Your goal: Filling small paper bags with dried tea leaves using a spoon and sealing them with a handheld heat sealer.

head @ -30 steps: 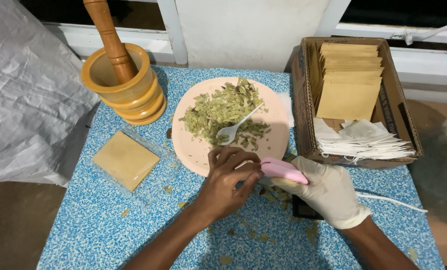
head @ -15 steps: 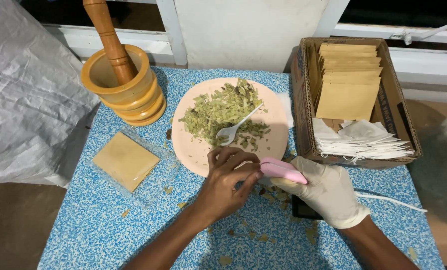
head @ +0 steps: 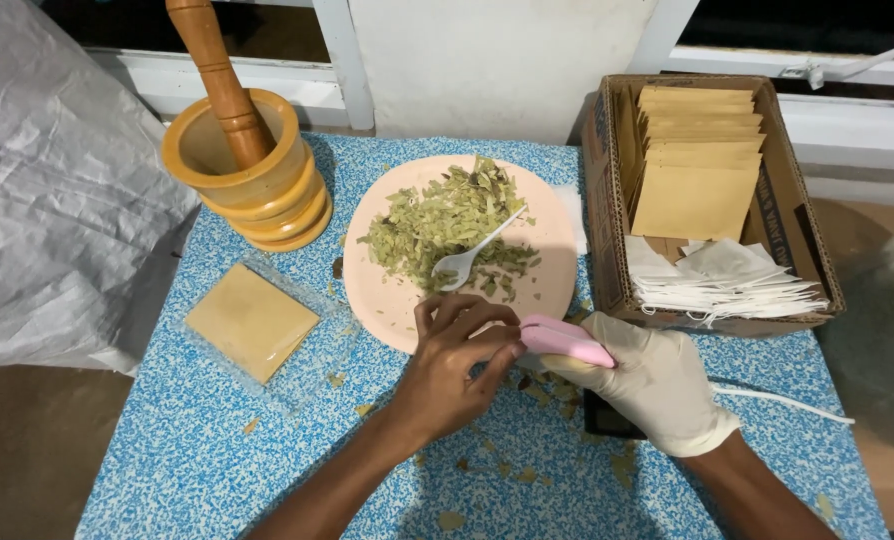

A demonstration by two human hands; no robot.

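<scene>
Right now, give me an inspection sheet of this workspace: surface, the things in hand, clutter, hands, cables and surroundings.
Surface: blue speckled tabletop, scattered with dry leaf crumbs.
Things in hand: small pink device, held between both hands at the near rim of the pink plate.
Clutter: crushed dried leaves and a white plastic spoon on the plate; wooden mortar with pestle; tan packet in a clear sleeve; cardboard box of tan envelopes and white filter bags.
Hands: left hand bare, right hand in a white glove.
Cables: white cord running right from behind the gloved hand.
Surroundings: crumpled grey plastic sheet at left, white window frame behind.
</scene>
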